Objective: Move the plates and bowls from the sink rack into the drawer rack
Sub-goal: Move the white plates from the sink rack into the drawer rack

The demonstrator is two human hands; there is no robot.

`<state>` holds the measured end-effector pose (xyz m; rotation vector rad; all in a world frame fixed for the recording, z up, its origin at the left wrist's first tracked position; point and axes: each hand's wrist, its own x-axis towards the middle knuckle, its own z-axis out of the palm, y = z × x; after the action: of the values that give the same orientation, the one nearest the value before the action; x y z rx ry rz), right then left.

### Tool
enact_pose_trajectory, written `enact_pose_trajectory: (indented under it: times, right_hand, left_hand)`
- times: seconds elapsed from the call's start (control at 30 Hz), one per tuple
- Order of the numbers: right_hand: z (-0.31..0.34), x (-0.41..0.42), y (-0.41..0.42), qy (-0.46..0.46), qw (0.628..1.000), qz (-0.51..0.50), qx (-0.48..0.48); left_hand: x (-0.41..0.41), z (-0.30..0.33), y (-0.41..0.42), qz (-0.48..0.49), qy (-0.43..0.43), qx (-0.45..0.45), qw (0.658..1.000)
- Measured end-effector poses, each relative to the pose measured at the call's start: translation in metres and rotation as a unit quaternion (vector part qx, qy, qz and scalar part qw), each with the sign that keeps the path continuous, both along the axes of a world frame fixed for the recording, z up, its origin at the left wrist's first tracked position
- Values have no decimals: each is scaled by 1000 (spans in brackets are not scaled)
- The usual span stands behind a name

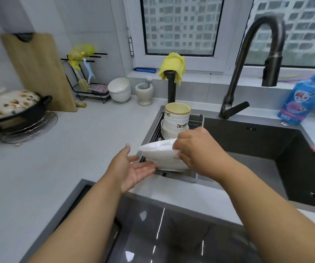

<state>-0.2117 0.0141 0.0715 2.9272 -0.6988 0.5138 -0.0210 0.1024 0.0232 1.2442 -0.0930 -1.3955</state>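
A metal sink rack [196, 121] sits at the left end of the dark sink [266, 147]. Inside it, at the back, stands a stack of white bowls [173, 126] topped by a cream bowl [177, 110]. At the front of the rack lie white plates [160, 156], tilted up. My right hand [196, 149] grips the plates by their right rim. Just left of the plates, my left hand [134, 168] is open with the palm up, its fingertips near their lower edge. No drawer rack is in view.
A glossy black panel [172, 234] lies below my arms. The tall black faucet [255, 69] rises behind the sink. White bowls [119, 89], a mortar [144, 93], a utensil rack [88, 80], a cutting board [39, 69] and a lidded pot [10, 109] stand on the left counter. A blue bottle [303, 97] stands at right.
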Motion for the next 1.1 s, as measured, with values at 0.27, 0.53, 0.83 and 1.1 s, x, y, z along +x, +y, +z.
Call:
enact_pose_trajectory:
  times: [0.27,0.53,0.83,1.1]
  right_hand:
    - [-16,-40,115,4,991,113,74]
    - [-31,-48,198,-116,963,139,201]
    - [-20,-11,289,-135,863,53,484]
    - [-22,33,400,-76,562,77,820]
  left_hand:
    - [-74,-2,136,143,-7,12,990]
    - [-116,6,250,285,-91,37,954]
    - [-119,6,370,436,-58,34,897]
    - [-117,-16,481,514,-1,25,858]
